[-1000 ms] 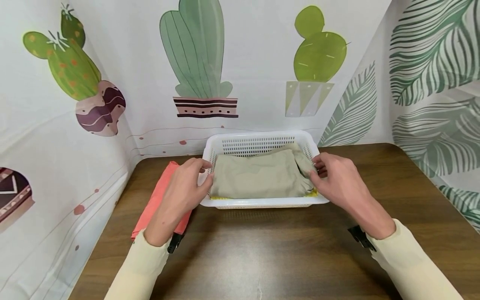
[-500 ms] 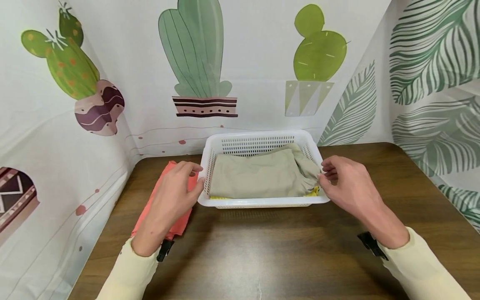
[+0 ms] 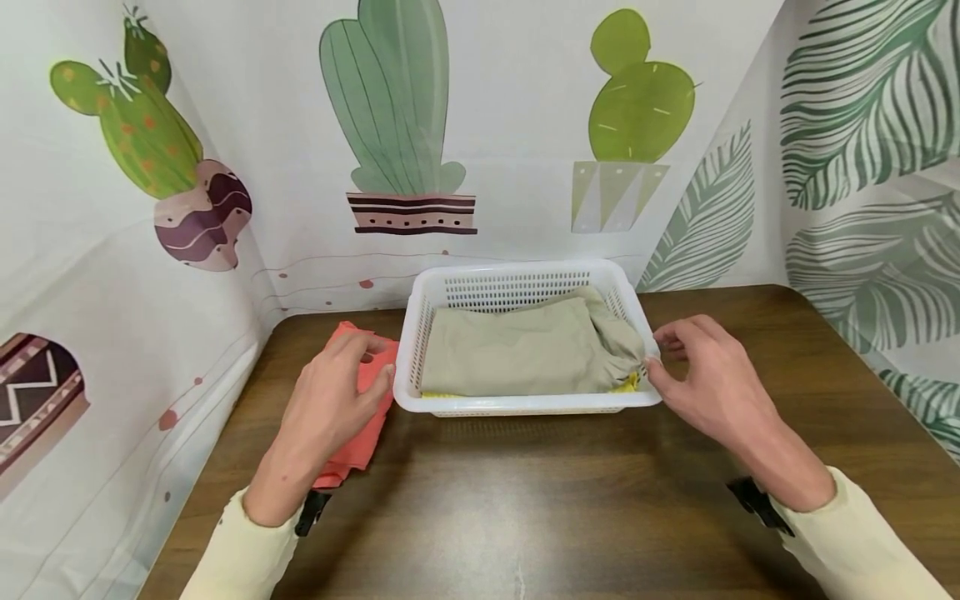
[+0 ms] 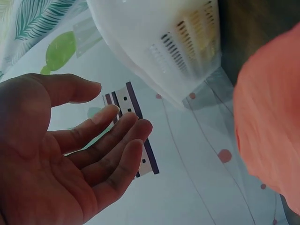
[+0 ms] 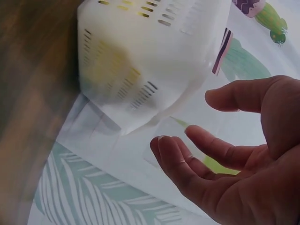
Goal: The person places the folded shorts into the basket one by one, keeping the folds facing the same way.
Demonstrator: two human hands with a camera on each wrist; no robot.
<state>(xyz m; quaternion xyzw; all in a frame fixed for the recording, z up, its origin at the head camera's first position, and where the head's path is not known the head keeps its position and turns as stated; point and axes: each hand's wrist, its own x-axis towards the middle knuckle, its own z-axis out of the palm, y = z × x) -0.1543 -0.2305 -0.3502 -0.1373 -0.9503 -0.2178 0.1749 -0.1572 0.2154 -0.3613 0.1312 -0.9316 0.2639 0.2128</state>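
A white plastic basket (image 3: 525, 402) with slotted walls stands on the table, holding a folded grey-green cloth garment (image 3: 513, 350). Something yellow (image 3: 628, 384) peeks out beneath that garment at the right corner. My left hand (image 3: 330, 400) hovers off the basket's left end with loosely bent fingers and nothing in its grasp. Under and beside it lies a folded coral-red cloth (image 3: 367, 442), partly hidden by the hand. At the basket's right end is my right hand (image 3: 708, 379), its thumb and fingers parted and holding nothing. Both wrist views show bare palms, left hand (image 4: 93, 145) and right hand (image 5: 234, 150), near the basket's outer wall.
The brown wooden table (image 3: 487, 517) extends in front of the basket and to both sides. Behind it hangs a white backdrop sheet (image 3: 517, 125) printed with cacti and leaves, close to the basket's back rim. Black straps (image 3: 757, 504) circle the wrists.
Both hands have drawn outward from the basket's ends, the left one leftward over the coral cloth, the right one rightward. The loose right part of the grey-green garment now spreads nearer the basket's right wall.
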